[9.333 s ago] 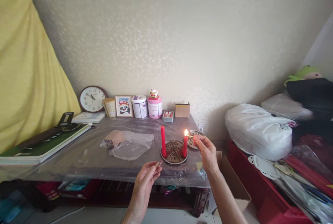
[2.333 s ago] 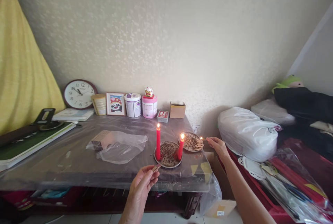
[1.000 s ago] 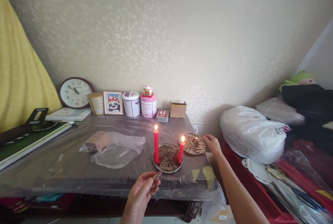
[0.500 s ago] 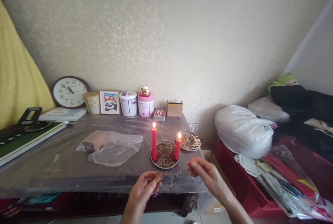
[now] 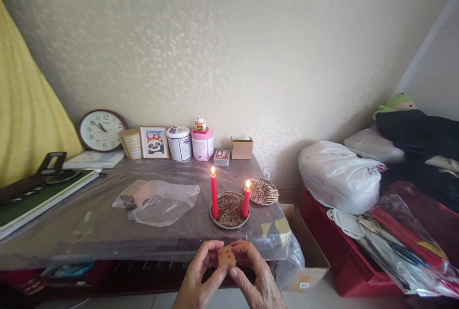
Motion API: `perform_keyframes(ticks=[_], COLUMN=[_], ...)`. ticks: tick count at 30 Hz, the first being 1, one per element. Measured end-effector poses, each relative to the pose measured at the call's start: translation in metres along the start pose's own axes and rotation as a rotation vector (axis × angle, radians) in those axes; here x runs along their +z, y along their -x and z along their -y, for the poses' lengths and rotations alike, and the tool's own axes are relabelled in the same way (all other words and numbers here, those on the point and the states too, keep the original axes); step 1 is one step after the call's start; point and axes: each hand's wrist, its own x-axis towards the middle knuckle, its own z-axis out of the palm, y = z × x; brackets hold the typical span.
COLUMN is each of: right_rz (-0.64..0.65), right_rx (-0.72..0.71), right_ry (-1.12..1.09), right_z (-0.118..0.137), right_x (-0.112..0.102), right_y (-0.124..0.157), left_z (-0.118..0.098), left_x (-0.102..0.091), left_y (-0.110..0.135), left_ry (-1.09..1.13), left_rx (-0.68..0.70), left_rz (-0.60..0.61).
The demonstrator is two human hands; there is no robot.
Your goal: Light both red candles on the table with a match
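A small brown cardboard matchbox (image 5: 226, 256) with red print is held between both hands, just off the table's front edge. My left hand (image 5: 205, 270) pinches its left end with thumb and fingers. At the other end, the fingers and thumb of my right hand (image 5: 253, 270) close on the box. Beyond the hands stands a round metal plate (image 5: 229, 226) with a dark, speckled surface. On it are two lit red candles, a taller one (image 5: 214, 197) at left and a shorter one (image 5: 246, 202) at right. Behind lies a second plate (image 5: 256, 201) with several thin sticks (image 5: 271, 194).
Plastic film covers the table (image 5: 161, 237). A clear bag (image 5: 163, 204) with a brown box (image 5: 136, 193) lies to the left. Along the wall stand a clock (image 5: 103, 130), a framed picture (image 5: 154, 143) and tins (image 5: 179, 144). An open carton (image 5: 308, 256) and red bin (image 5: 353, 266) are at right.
My right hand has come left from beside the plates and now grips the matchbox together with my left hand. The matchbox is turned, its printed face showing. The view has shifted slightly.
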Motion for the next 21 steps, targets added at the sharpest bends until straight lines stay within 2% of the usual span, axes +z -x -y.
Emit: perform_keyframes(ticks=[4, 10, 14, 18, 21], right_rz=[0.03, 0.043, 0.038, 0.091, 0.073], right_rx=[0.04, 0.084, 0.122, 0.162, 0.215], right_ry=[-0.057, -0.051, -0.056, -0.069, -0.124], right_z=[-0.003, -0.001, 0.0, -0.002, -0.008], right_x=[-0.001, -0.003, -0.002, -0.002, 0.0], right_y=[0.002, 0.005, 0.006, 0.006, 0.008], left_z=[-0.001, 0.0, 0.006, 0.013, 0.019], left_x=[0.004, 0.0, -0.003, -0.007, -0.01], left_y=[0.002, 0.002, 0.002, 0.002, 0.001], left_ry=[-0.035, -0.016, 0.054, 0.001, -0.006], left_rx=[0.0, -0.016, -0.052, -0.042, -0.056], left_rz=[0.023, 0.099, 0.13, 0.156, 0.167])
